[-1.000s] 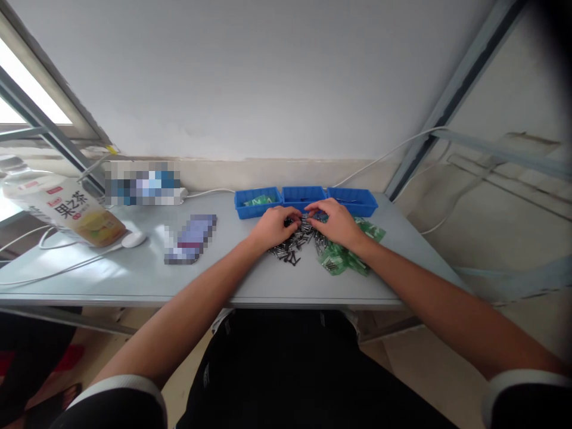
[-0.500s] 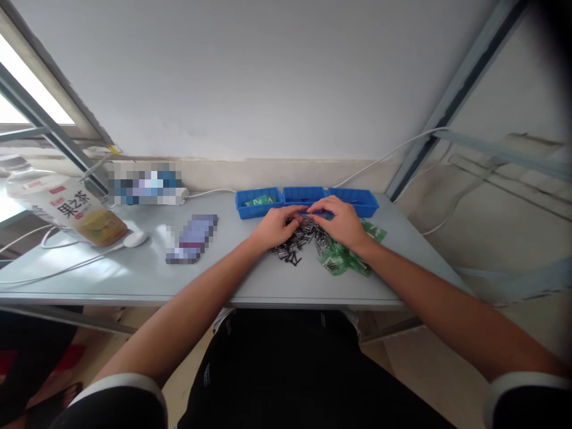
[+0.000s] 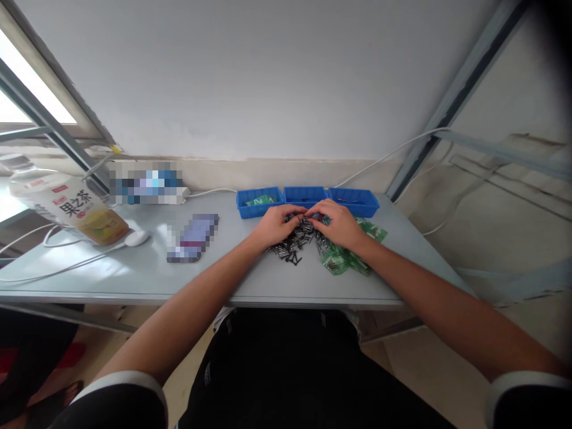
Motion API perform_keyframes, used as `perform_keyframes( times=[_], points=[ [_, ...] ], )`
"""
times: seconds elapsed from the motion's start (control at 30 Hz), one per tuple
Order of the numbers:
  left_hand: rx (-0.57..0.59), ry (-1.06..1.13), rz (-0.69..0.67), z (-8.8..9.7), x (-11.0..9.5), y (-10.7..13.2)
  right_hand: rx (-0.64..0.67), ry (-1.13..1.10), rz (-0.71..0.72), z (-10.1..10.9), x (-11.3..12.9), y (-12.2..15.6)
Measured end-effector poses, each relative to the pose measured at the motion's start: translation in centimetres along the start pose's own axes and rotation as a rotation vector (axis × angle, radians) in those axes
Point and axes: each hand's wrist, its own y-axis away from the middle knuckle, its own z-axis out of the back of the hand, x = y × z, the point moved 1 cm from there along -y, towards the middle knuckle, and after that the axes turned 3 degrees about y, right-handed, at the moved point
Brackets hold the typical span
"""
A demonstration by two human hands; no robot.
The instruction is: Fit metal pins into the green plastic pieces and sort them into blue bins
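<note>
A loose heap of dark and silvery screws (image 3: 295, 243) lies on the table in front of me. Over its far side my left hand (image 3: 277, 226) is bent, thumb and fingers drawn together. My right hand (image 3: 336, 224) meets it from the other side, its fingertips closed against those of the left. Whatever sits between the fingertips is too small and too covered to make out. Green plastic bags (image 3: 342, 261) with small metal pieces inside lie under and beside my right wrist.
Behind the hands stand three blue bins: the left bin (image 3: 248, 210) holds green bags, then a middle bin (image 3: 292, 193) and a right bin (image 3: 369, 205). A blurred phone-like object (image 3: 193, 238), a tilted drink bottle (image 3: 84, 208) and white cables are at left. A wall closes off the back.
My right hand has lowered a little, and its fingers have come closer to those of my left hand. The heap, bags and bins look the same.
</note>
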Motion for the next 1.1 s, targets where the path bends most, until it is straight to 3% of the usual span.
perform_keyframes(
  times=[0.33,0.67,0.9,1.1],
  points=[
    [-0.032,-0.041,-0.024,-0.2,0.7,-0.1,-0.089,-0.069,-0.073,0.5,0.8,-0.1],
    [-0.050,-0.068,-0.005,0.1,-0.2,0.0,0.006,-0.001,-0.143,0.0,-0.1,-0.1],
    [-0.089,0.067,-0.019,-0.1,-0.3,0.0,0.027,-0.198,-0.270,-0.2,0.1,0.2],
    [-0.117,0.062,-0.041,0.1,-0.6,0.1,0.019,-0.221,-0.236,-0.1,0.2,0.1]
  ],
)
